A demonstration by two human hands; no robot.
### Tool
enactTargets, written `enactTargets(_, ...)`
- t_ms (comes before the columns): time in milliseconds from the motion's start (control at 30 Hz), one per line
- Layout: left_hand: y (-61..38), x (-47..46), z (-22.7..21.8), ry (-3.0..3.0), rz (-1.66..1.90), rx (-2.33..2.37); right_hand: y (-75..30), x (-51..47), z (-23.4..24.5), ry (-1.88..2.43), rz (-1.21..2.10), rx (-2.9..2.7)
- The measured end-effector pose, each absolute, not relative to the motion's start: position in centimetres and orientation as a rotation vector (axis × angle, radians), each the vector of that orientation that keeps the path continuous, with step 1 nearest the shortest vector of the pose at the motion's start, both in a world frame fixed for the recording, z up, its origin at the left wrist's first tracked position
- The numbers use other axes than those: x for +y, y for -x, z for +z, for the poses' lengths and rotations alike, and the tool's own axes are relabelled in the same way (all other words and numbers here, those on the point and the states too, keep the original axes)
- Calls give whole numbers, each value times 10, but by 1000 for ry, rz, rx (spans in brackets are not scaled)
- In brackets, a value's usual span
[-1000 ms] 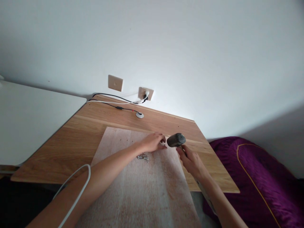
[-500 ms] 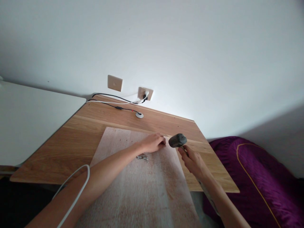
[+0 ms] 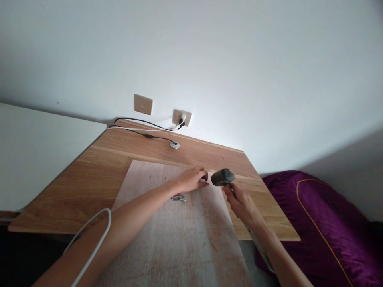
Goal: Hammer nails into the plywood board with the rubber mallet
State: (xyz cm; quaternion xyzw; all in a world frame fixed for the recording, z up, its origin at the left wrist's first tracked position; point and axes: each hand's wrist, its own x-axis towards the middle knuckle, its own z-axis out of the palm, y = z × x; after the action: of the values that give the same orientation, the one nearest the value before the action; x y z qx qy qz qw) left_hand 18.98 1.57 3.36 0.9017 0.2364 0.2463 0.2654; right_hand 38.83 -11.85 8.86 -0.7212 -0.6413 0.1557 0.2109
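My right hand [image 3: 241,205] is closed round the handle of a hammer whose dark head [image 3: 222,177] hovers just right of my left fingertips. My left hand [image 3: 193,179] rests on the far part of a pale plywood board [image 3: 179,239], fingers pinched together on something too small to make out. A small heap of silver nails [image 3: 178,197] lies on the board just below my left wrist. The board lies on a wooden desk [image 3: 98,175].
A white cable [image 3: 92,235] loops over my left forearm. Black and white cables [image 3: 143,129] run across the desk's back to a wall socket [image 3: 181,117]; a metal grommet [image 3: 174,144] sits nearby. A white surface [image 3: 36,151] adjoins on the left, purple bedding [image 3: 323,223] on the right.
The hammer head has swung a little away from my left fingers and come back close to them. My left hand stays pinched in the same spot.
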Motion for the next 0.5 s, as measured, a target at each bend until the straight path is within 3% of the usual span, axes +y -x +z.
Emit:
enactTargets(233,-194,17,32,-2452,721,559,-394,-121,77,2004,446,-1810)
enactTargets(500,-192,18,29,-2370,668,599,-388,-115,99,1999,415,-1795)
